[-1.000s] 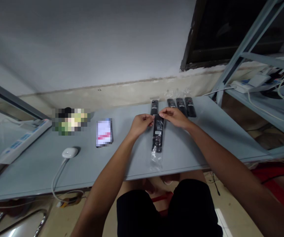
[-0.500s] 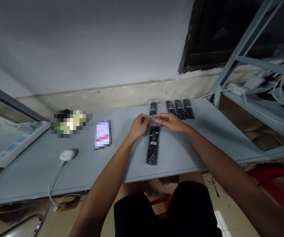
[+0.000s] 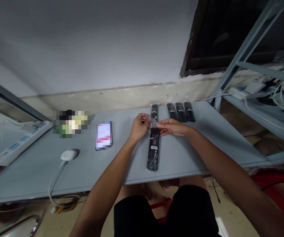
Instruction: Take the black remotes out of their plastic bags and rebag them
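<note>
A black remote control (image 3: 153,153) in a clear plastic bag lies lengthwise on the grey table, its near end close to the front edge. My left hand (image 3: 140,125) pinches the loose upper end of the clear bag (image 3: 153,122) from the left. From the right, my right hand (image 3: 173,127) grips the same bag end between thumb and fingers. Just beyond lies another bagged remote (image 3: 154,110), partly covered by the plastic. To its right, three more bagged remotes (image 3: 180,112) rest side by side.
A phone (image 3: 104,135) with a lit, blurred screen lies left of my hands. A white device with a cable (image 3: 68,155) and a power strip (image 3: 23,143) are further left. A pixelated object (image 3: 71,124) sits at the back left. Cables (image 3: 283,87) crowd the right shelf.
The near remote's bag end has shifted slightly toward me. My right hand has moved down a little on the plastic, and my left hand stays about the same. The view has tilted slightly.
</note>
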Demonstrator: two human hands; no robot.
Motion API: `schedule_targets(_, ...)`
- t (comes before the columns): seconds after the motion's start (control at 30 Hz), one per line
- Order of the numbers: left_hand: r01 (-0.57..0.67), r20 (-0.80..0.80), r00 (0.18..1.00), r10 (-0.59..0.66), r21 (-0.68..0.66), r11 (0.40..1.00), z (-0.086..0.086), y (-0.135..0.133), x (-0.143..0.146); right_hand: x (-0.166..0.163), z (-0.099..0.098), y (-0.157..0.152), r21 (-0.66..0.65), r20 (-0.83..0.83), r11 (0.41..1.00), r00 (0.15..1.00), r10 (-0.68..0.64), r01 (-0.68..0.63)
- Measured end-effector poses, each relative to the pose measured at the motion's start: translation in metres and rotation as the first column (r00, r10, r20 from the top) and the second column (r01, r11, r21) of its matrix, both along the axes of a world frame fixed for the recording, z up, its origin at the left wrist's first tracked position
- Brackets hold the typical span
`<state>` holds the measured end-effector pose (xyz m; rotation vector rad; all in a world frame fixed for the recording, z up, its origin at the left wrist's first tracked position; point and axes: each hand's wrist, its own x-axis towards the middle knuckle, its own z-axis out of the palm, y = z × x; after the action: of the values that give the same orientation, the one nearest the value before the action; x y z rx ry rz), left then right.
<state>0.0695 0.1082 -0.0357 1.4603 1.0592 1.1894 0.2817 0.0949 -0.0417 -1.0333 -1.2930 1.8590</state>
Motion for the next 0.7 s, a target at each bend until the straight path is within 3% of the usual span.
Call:
schedule_targets(0.2,0.027,0.149,0.989,-0.002,-0.162,0.986,0.012,-0.006,-0.003,-0.001,0.008,-0.001,-0.007,-0.058,0.991,0.989,-0.134,0.134)
schedule_targets(0.33,0.25,0.081,0.968,-0.236,-0.318,0.915,0.015,-0.008,-0.009,-0.002,0.009,0.001,-0.021,-0.042,0.974,0.973,-0.228,0.227)
schedule_targets(0.4,0.285,0.071,0.958,-0.278,-0.329,0.9,0.015,-0.008,-0.01,-0.001,0.009,0.001,-0.026,-0.069,0.969,0.966,-0.248,0.247)
schedule_targets(0.6,0.233,0.11,0.972,-0.209,-0.308,0.922,0.014,-0.007,-0.01,0.002,0.005,-0.002,-0.07,-0.05,0.996,0.997,-0.058,0.054)
schedule_targets(0.7,0.251,0.13,0.966,-0.222,-0.298,0.921,0.014,-0.005,-0.013,0.003,0.003,-0.002,-0.035,-0.029,0.997,0.997,-0.068,0.067)
